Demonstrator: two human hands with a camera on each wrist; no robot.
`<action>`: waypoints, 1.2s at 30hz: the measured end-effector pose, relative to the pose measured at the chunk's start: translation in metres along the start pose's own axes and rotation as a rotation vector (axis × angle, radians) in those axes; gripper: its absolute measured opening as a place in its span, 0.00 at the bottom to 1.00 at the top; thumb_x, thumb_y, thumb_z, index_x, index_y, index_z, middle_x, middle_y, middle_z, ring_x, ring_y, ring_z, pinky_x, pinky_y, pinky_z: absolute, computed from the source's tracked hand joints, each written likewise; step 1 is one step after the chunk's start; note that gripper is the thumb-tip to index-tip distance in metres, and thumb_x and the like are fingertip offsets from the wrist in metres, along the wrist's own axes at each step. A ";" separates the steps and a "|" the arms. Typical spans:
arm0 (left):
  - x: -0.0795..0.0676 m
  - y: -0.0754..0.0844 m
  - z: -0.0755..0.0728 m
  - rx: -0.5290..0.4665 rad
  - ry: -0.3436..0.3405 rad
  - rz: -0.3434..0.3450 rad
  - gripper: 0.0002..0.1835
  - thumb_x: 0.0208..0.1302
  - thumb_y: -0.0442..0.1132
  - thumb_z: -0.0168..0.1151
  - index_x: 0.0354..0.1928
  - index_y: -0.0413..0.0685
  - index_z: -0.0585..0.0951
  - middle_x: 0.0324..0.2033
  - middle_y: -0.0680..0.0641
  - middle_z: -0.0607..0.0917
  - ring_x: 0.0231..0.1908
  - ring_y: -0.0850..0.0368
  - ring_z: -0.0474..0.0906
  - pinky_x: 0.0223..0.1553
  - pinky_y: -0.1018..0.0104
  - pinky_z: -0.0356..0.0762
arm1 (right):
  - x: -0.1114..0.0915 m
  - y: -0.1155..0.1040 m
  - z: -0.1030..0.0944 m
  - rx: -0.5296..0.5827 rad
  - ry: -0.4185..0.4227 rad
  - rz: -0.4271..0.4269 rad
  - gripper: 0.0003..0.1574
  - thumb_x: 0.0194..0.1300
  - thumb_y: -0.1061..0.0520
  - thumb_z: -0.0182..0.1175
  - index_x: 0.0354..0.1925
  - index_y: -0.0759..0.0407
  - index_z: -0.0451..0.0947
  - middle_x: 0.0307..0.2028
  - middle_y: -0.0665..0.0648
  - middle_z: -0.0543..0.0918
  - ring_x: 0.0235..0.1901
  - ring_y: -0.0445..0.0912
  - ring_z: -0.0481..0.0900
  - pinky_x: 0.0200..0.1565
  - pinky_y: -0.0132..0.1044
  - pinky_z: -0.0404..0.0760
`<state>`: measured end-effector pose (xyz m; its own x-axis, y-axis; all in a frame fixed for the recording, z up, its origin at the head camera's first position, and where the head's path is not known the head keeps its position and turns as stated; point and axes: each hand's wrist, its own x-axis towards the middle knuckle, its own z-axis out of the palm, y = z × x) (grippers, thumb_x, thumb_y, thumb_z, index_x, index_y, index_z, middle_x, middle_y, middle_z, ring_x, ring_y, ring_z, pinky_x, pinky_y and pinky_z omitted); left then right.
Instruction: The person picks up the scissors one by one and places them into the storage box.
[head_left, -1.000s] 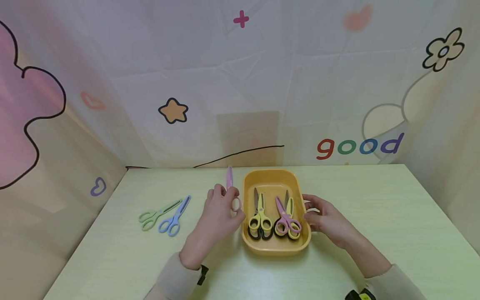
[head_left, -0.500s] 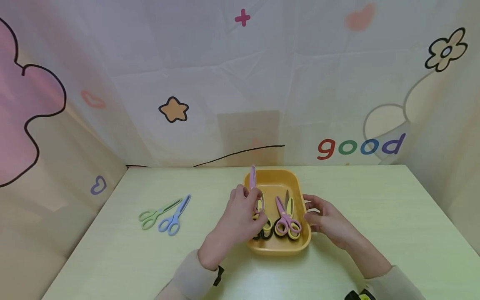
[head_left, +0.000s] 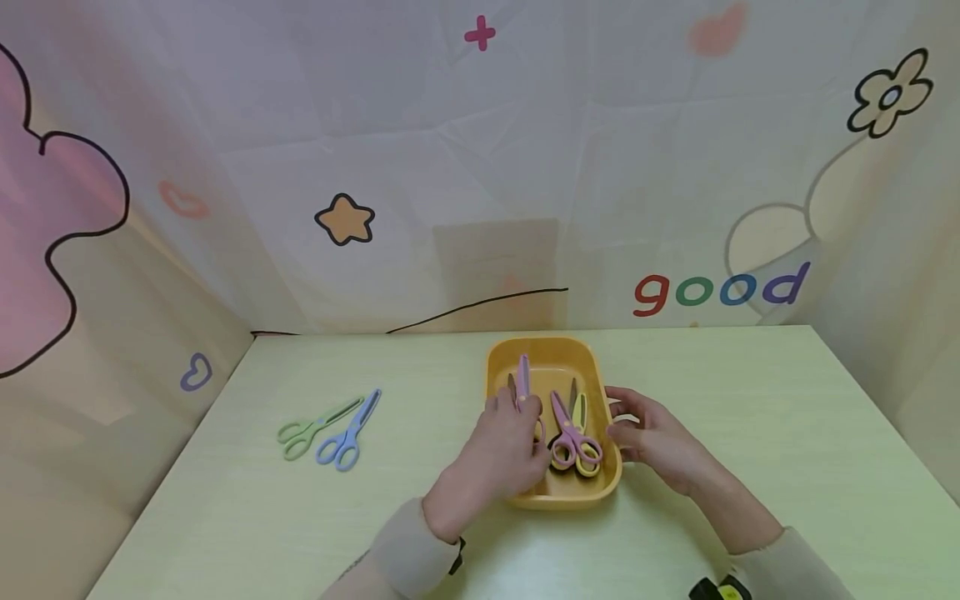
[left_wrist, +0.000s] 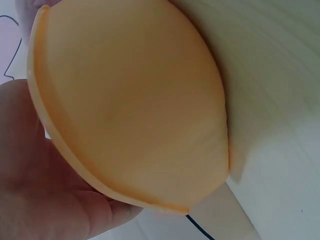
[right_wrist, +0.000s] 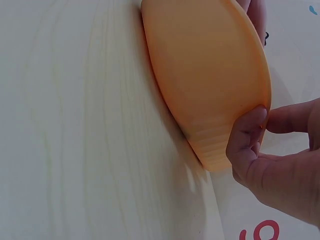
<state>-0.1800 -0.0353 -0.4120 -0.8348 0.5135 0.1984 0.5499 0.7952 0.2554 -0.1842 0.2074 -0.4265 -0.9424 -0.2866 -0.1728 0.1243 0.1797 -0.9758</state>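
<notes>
My left hand [head_left: 504,446] is over the left side of a yellow plastic tray [head_left: 562,503], fingers around the handles of pink-purple scissors [head_left: 523,375]. Their blades point away from me, low inside the tray. The hand hides most of the yellow and black-handled scissors beneath. To the right in the tray lie another pink pair [head_left: 567,435] and a yellow pair [head_left: 583,410], with black handles under them. My right hand [head_left: 660,437] holds the tray's right side. In the right wrist view, its thumb and fingers [right_wrist: 246,145] pinch the rim. The tray wall [left_wrist: 135,100] fills the left wrist view.
Green scissors [head_left: 318,427] and blue scissors [head_left: 351,435] lie close together on the pale table [head_left: 225,500], left of the tray. A printed curtain [head_left: 510,167] hangs along the back and both sides.
My left hand has carried the pink-purple scissors rightward from beside the tray, across its rim, and lowered them over the left pile inside. My right hand has stayed at the rim.
</notes>
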 end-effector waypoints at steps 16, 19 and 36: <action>0.006 0.014 0.005 0.205 -0.169 -0.067 0.15 0.67 0.44 0.61 0.47 0.39 0.77 0.40 0.36 0.79 0.41 0.44 0.75 0.40 0.56 0.79 | -0.002 -0.002 0.000 -0.005 -0.005 -0.011 0.42 0.70 0.68 0.55 0.77 0.72 0.50 0.58 0.72 0.64 0.46 0.54 0.76 0.43 0.39 0.86; 0.006 0.014 0.007 0.229 -0.174 -0.078 0.17 0.68 0.45 0.61 0.48 0.38 0.78 0.42 0.34 0.79 0.41 0.44 0.75 0.40 0.56 0.80 | -0.001 -0.001 0.000 -0.002 -0.008 -0.013 0.42 0.70 0.68 0.54 0.77 0.72 0.50 0.58 0.72 0.64 0.46 0.55 0.76 0.43 0.39 0.86; 0.003 0.011 0.007 0.294 -0.118 -0.048 0.17 0.72 0.47 0.60 0.51 0.41 0.81 0.54 0.31 0.77 0.47 0.42 0.77 0.45 0.55 0.81 | -0.001 -0.001 0.000 -0.010 -0.007 -0.002 0.43 0.70 0.67 0.55 0.77 0.71 0.50 0.59 0.71 0.64 0.48 0.56 0.76 0.44 0.39 0.86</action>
<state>-0.1767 -0.0231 -0.4151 -0.8662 0.4937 0.0774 0.4933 0.8695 -0.0257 -0.1830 0.2073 -0.4250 -0.9403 -0.2935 -0.1722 0.1195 0.1889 -0.9747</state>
